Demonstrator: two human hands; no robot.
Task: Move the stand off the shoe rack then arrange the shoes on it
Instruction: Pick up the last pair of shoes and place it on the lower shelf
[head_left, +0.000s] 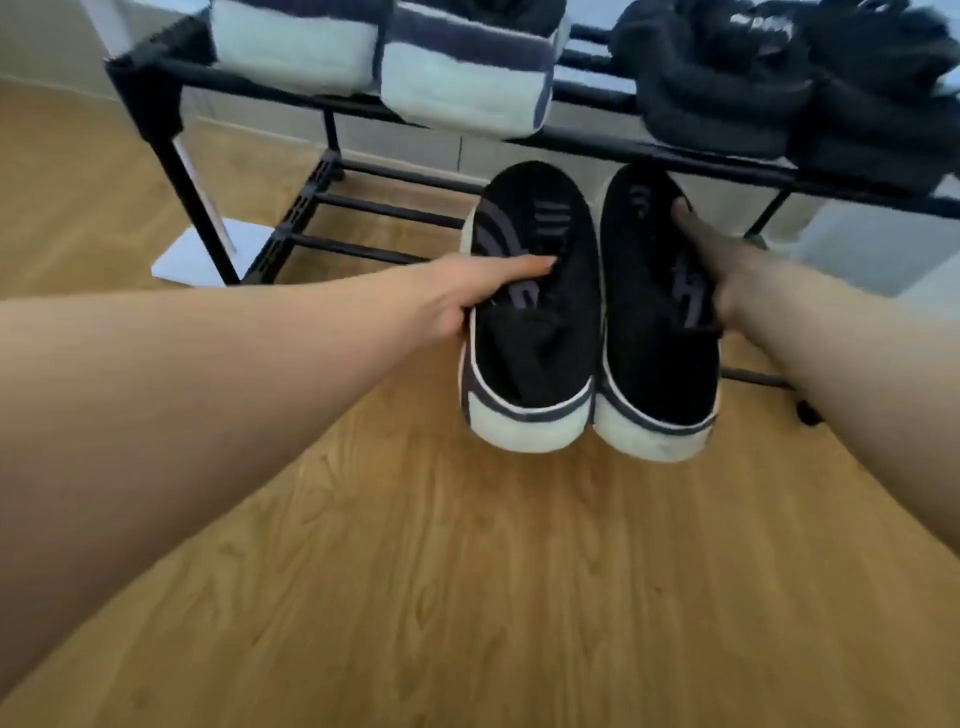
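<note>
I hold a pair of black sneakers with white soles side by side in front of the black metal shoe rack (156, 78). My left hand (483, 286) grips the left black sneaker (535, 332) at its side. My right hand (722, 260) grips the right black sneaker (654, 343). Their toes point toward the rack's lower tier and their heels hang above the wooden floor. On the top tier sit a pair of shoes with white heels (457, 83) at left and a black pair (727, 88) at right. The image is blurred.
A white flat object (192, 260) lies on the floor behind the rack's left leg. The lower rails (384, 208) of the rack are bare at left. Wooden floor (467, 597) spreads in front of the rack.
</note>
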